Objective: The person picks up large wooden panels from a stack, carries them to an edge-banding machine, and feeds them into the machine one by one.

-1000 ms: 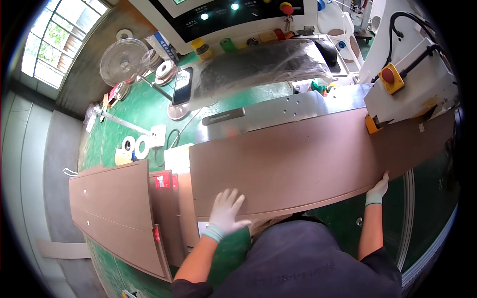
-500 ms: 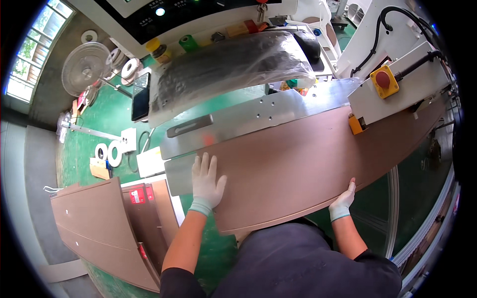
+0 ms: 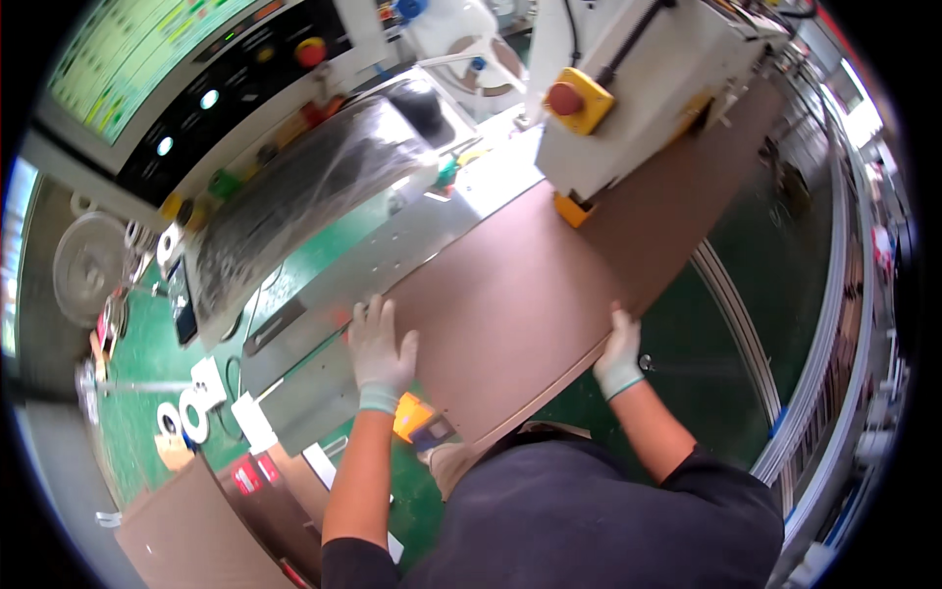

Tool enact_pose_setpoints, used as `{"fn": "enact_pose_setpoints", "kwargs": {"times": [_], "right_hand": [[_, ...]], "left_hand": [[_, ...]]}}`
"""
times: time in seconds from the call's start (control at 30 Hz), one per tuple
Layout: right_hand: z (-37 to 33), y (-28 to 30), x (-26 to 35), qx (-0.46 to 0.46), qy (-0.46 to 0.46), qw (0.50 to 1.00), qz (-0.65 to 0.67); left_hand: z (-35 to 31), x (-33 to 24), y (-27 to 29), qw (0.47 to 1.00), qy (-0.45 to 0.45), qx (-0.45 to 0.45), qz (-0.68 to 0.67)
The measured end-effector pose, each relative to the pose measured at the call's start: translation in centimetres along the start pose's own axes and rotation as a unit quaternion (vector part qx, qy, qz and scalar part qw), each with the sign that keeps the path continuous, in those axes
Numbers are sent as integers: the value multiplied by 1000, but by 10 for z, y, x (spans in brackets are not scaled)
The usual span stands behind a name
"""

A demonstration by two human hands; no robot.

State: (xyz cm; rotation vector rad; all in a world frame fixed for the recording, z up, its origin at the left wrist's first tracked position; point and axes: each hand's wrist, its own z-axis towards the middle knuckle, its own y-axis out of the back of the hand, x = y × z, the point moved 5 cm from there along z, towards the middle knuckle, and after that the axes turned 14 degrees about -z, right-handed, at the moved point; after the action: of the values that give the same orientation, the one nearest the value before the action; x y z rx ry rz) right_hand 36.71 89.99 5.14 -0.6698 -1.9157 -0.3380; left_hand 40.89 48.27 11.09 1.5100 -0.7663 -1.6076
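Note:
A long brown panel (image 3: 510,304) with a curved near edge lies on the machine's metal table, and its far end passes under the white machine head (image 3: 599,147). My left hand (image 3: 383,348), in a white glove, rests at the panel's left end with fingers stretched out and thumb apart. My right hand (image 3: 620,353), also gloved, grips the panel's near edge, its thumb on top and its other fingers hidden underneath. A metal guide (image 3: 363,250) runs along the panel's far side.
A yellow box with a red stop button (image 3: 579,101) is on the machine head. Plastic-wrapped material (image 3: 304,196) lies beyond the guide. More brown panels (image 3: 196,530) lean at lower left. A yellow-orange part (image 3: 414,417) sits below my left hand. Aluminium rails (image 3: 736,314) run at right.
My view has turned to the right. The panel has shifted rightward along the guide, baring more of the metal table at its left end, and both hands have moved with it.

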Motion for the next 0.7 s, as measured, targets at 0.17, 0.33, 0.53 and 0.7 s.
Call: {"fn": "enact_pose_setpoints", "kwargs": {"times": [0.17, 0.33, 0.53, 0.7], "right_hand": [[-92, -8, -61, 50, -134, 989, -25], [-53, -10, -42, 35, -193, 972, 127], [34, 28, -24, 32, -94, 990, 102], [86, 31, 20, -68, 79, 994, 19]], "left_hand": [[5, -12, -2, 999, 16, 19, 38], [4, -14, -1, 996, 51, 57, 43], [6, -26, -7, 994, 62, 70, 58], [5, -19, -15, 997, 31, 14, 74]]}}
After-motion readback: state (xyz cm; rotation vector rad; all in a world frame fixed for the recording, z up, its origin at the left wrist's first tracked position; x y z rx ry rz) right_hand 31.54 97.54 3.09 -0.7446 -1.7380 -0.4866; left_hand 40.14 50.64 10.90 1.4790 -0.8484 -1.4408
